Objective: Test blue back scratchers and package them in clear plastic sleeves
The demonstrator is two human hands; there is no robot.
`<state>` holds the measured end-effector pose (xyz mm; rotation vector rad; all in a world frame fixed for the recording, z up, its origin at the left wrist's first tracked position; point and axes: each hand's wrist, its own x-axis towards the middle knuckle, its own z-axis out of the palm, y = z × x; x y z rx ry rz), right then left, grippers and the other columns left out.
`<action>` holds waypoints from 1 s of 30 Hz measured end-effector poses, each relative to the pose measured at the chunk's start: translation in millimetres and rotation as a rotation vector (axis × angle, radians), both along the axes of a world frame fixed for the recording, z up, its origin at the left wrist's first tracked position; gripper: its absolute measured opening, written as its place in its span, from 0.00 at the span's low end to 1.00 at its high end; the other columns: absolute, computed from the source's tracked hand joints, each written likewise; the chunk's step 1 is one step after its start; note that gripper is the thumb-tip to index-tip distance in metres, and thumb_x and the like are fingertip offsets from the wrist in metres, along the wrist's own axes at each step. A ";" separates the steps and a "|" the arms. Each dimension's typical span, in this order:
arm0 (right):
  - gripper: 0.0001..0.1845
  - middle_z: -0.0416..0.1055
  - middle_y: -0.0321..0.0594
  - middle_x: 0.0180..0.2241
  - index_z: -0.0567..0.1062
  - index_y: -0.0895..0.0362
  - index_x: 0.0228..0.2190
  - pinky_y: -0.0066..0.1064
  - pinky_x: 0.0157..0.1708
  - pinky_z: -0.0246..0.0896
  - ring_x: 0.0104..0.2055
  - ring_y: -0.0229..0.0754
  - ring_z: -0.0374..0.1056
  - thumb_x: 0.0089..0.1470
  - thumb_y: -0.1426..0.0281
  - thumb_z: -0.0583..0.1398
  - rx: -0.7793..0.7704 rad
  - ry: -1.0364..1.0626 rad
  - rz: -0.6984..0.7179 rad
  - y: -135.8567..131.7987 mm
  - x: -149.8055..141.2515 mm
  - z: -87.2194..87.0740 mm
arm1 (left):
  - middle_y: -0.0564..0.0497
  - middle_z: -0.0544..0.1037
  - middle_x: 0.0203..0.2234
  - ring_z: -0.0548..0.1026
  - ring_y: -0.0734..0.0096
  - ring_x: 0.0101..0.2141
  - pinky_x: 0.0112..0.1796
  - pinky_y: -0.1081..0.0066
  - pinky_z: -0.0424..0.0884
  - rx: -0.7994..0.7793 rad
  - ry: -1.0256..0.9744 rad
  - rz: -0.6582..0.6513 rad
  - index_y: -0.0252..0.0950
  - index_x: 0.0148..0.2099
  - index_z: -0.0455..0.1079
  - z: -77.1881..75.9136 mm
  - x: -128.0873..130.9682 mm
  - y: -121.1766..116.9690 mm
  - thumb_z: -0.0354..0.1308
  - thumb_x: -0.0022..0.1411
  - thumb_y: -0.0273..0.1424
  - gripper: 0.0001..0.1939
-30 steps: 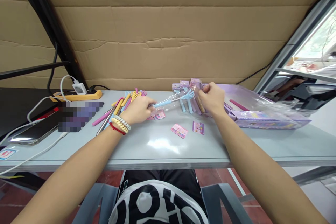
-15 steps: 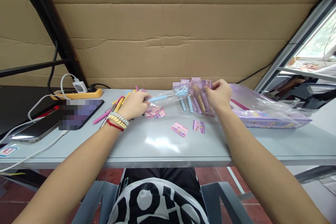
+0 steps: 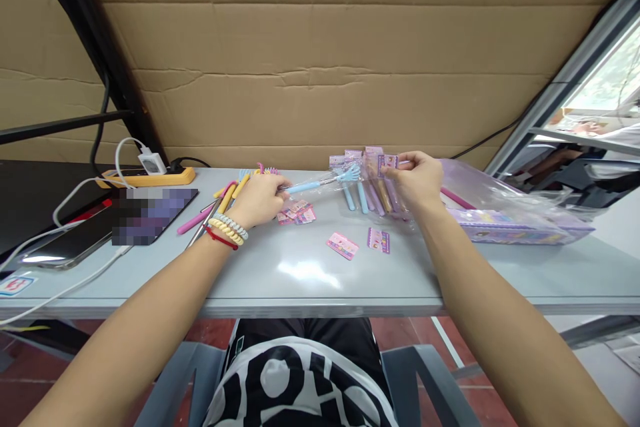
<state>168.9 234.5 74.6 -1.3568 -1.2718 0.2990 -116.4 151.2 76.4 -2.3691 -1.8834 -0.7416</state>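
Note:
My left hand [image 3: 260,199] is closed round the handle end of a light blue back scratcher [image 3: 306,185] with a claw-shaped head, which lies inside a clear plastic bag [image 3: 325,195]. Between the thumb and fingers of my right hand [image 3: 414,177] is a small purple printed card [image 3: 387,163], at the far end of the bag. I cannot tell whether the card is inside the bag. Behind and below it lie several bagged scratchers with blue, purple and brown handles [image 3: 379,193]. Loose yellow and pink scratchers [image 3: 227,199] sit beside my left wrist, partly hidden by it.
Pink printed cards [image 3: 297,213] lie mid-table, with a single pink card [image 3: 343,246] and a purple one [image 3: 379,240] nearer me. A purple box with clear wrapping [image 3: 520,225] stands right. Phones [image 3: 155,217], white cables and a yellow power strip [image 3: 150,180] are left.
My right hand's fingertips have shifted slightly left with the purple card, and the card now faces me more squarely. My left hand keeps its hold on the blue back scratcher, almost unmoved.

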 end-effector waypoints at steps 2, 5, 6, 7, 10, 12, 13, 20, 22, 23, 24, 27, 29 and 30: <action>0.17 0.67 0.33 0.24 0.74 0.60 0.29 0.28 0.28 0.56 0.25 0.36 0.62 0.31 0.72 0.69 -0.004 -0.009 0.001 -0.5 -0.5 0.0 | 0.49 0.80 0.34 0.74 0.63 0.37 0.37 0.69 0.65 0.001 -0.001 -0.001 0.35 0.43 0.76 0.1 0.0 0.4 0.51 0.57 0.27 0.15; 0.18 0.65 0.32 0.22 0.75 0.60 0.28 0.28 0.27 0.54 0.24 0.35 0.60 0.29 0.72 0.70 -0.034 -0.016 -0.007 -2.5 -0.7 0.9 | 0.50 0.80 0.33 0.74 0.64 0.36 0.37 0.69 0.65 0.006 0.002 -0.009 0.35 0.43 0.76 0.5 0.0 0.0 0.51 0.57 0.27 0.15; 0.19 0.64 0.32 0.21 0.75 0.60 0.28 0.28 0.26 0.54 0.23 0.35 0.59 0.28 0.72 0.71 -0.032 -0.015 -0.008 -3.2 -0.6 1.2 | 0.50 0.80 0.33 0.74 0.64 0.36 0.37 0.69 0.65 0.008 0.003 -0.012 0.35 0.43 0.76 0.6 0.0 -0.3 0.51 0.57 0.27 0.15; 0.20 0.64 0.31 0.21 0.75 0.60 0.29 0.28 0.26 0.54 0.23 0.34 0.59 0.28 0.71 0.71 -0.026 -0.012 -0.005 -3.8 -0.4 1.3 | 0.50 0.80 0.33 0.74 0.64 0.36 0.37 0.69 0.65 0.010 0.002 -0.015 0.35 0.43 0.77 0.6 0.0 -0.6 0.52 0.58 0.27 0.14; 0.21 0.65 0.32 0.22 0.74 0.61 0.29 0.27 0.26 0.54 0.24 0.34 0.59 0.28 0.69 0.71 -0.011 0.015 0.058 -5.4 -0.5 1.3 | 0.50 0.80 0.33 0.74 0.64 0.36 0.37 0.69 0.65 0.012 -0.011 -0.014 0.35 0.44 0.76 0.5 0.2 -0.7 0.52 0.58 0.27 0.15; 0.18 0.67 0.34 0.25 0.75 0.61 0.29 0.28 0.27 0.57 0.26 0.35 0.61 0.31 0.69 0.70 -0.011 0.031 0.114 -6.0 -1.4 1.3 | 0.50 0.80 0.33 0.74 0.65 0.36 0.37 0.69 0.65 0.004 -0.026 -0.004 0.35 0.45 0.76 0.4 0.7 -0.2 0.52 0.58 0.27 0.15; 0.16 0.69 0.35 0.26 0.75 0.61 0.29 0.28 0.29 0.58 0.27 0.36 0.63 0.34 0.70 0.69 -0.013 0.033 0.140 -6.1 -2.0 1.5 | 0.50 0.80 0.33 0.74 0.65 0.36 0.37 0.70 0.65 -0.002 -0.033 0.003 0.35 0.45 0.76 0.4 0.9 0.1 0.52 0.58 0.27 0.15; 0.19 0.74 0.40 0.32 0.77 0.59 0.34 0.33 0.38 0.67 0.36 0.43 0.71 0.38 0.81 0.56 -0.073 0.073 0.259 3.2 -0.7 -3.0 | 0.50 0.79 0.31 0.74 0.65 0.35 0.36 0.70 0.65 0.010 -0.061 0.018 0.35 0.43 0.77 -0.6 -0.1 1.1 0.53 0.58 0.27 0.14; 0.21 0.74 0.40 0.30 0.77 0.59 0.37 0.34 0.38 0.68 0.35 0.43 0.71 0.38 0.82 0.55 -0.086 0.066 0.265 7.5 1.6 -6.3 | 0.50 0.79 0.32 0.74 0.65 0.35 0.37 0.70 0.66 0.010 -0.062 0.021 0.35 0.44 0.77 -0.7 -0.2 0.9 0.53 0.58 0.27 0.14; 0.21 0.74 0.39 0.29 0.77 0.59 0.37 0.35 0.38 0.68 0.34 0.43 0.71 0.39 0.82 0.56 -0.094 0.064 0.267 9.0 2.5 -7.6 | 0.50 0.79 0.32 0.74 0.65 0.35 0.37 0.70 0.66 0.009 -0.062 0.023 0.35 0.44 0.76 -0.7 0.0 0.8 0.53 0.58 0.27 0.14; 0.21 0.74 0.39 0.29 0.76 0.60 0.38 0.35 0.38 0.68 0.32 0.42 0.71 0.40 0.82 0.56 -0.100 0.061 0.274 9.9 3.2 -8.5 | 0.49 0.79 0.32 0.74 0.65 0.36 0.37 0.70 0.66 0.009 -0.061 0.024 0.35 0.44 0.76 -0.6 0.2 0.7 0.53 0.58 0.27 0.14; 0.17 0.73 0.38 0.27 0.76 0.60 0.37 0.34 0.38 0.68 0.30 0.40 0.70 0.42 0.82 0.58 -0.123 0.065 0.293 8.8 3.4 -7.9 | 0.50 0.79 0.32 0.74 0.65 0.36 0.37 0.69 0.66 0.012 -0.055 0.022 0.35 0.43 0.77 -0.1 1.0 0.5 0.53 0.57 0.27 0.14; 0.15 0.73 0.38 0.27 0.76 0.61 0.35 0.32 0.36 0.68 0.29 0.39 0.69 0.41 0.82 0.60 -0.133 0.086 0.283 6.1 2.2 -5.8 | 0.50 0.79 0.32 0.74 0.65 0.35 0.37 0.69 0.66 0.011 -0.054 0.018 0.35 0.43 0.77 0.1 1.3 0.4 0.53 0.57 0.27 0.14; 0.14 0.73 0.38 0.27 0.76 0.61 0.33 0.31 0.34 0.67 0.29 0.38 0.69 0.40 0.82 0.61 -0.136 0.104 0.276 4.6 1.6 -4.8 | 0.50 0.79 0.31 0.74 0.65 0.35 0.37 0.69 0.66 0.010 -0.054 0.017 0.35 0.42 0.77 0.1 1.3 0.2 0.53 0.57 0.27 0.13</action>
